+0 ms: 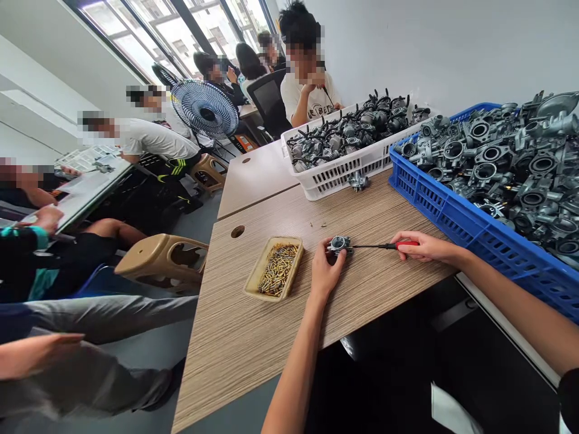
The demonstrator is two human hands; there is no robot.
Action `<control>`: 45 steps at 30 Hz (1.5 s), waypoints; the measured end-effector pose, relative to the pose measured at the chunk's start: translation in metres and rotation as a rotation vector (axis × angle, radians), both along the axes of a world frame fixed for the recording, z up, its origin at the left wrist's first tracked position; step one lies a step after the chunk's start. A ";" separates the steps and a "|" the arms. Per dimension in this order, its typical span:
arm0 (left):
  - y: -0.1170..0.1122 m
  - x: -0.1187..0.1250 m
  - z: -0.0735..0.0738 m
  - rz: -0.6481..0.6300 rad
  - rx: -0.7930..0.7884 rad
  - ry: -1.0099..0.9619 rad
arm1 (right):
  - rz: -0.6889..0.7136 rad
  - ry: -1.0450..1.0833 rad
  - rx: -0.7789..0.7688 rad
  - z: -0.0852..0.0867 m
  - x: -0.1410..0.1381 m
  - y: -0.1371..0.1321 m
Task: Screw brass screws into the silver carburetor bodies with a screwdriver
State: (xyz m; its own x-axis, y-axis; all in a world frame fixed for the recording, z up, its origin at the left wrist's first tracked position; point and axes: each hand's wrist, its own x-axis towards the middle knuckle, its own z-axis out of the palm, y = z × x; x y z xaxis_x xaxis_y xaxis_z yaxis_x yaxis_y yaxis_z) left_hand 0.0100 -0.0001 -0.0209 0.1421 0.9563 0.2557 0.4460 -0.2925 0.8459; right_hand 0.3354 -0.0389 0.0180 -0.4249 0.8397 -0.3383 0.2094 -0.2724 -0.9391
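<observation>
My left hand [326,269] is closed around a small metal carburetor body [340,243] and steadies it on the wooden table [235,349]. In my right hand [423,246] is a screwdriver [404,244] with a red and black handle. Its long dark shaft points left, and the tip meets the right side of the carburetor body. Left of my left hand sits a shallow tray [249,288] of small brass jets [278,270]. A couple of tiny brass pieces [322,225] lie on the table beyond my left hand.
A blue crate [434,208] heaped with metal carburetor bodies stands at the right. Behind it is a white crate [316,181] of carburetors, with one loose carburetor [358,181] against it. A person [312,90] sits across the table. A fan [205,111] and stool [158,262] are at the left.
</observation>
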 end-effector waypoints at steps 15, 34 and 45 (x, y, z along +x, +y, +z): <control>0.001 -0.002 0.009 -0.045 -0.068 0.034 | 0.004 -0.053 0.017 0.002 -0.005 -0.001; -0.002 -0.010 0.013 -0.119 0.031 0.138 | 0.063 0.011 -0.035 0.008 -0.001 -0.004; -0.001 -0.008 0.012 -0.121 0.023 0.162 | -0.205 -0.015 0.133 -0.010 -0.009 0.003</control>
State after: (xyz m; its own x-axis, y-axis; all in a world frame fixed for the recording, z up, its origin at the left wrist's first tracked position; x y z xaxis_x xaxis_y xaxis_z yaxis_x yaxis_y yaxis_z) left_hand 0.0019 -0.0009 -0.0090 0.2969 0.9239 0.2415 0.5364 -0.3705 0.7583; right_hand 0.3268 -0.0355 0.0077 -0.2369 0.9453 -0.2243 0.1772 -0.1850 -0.9666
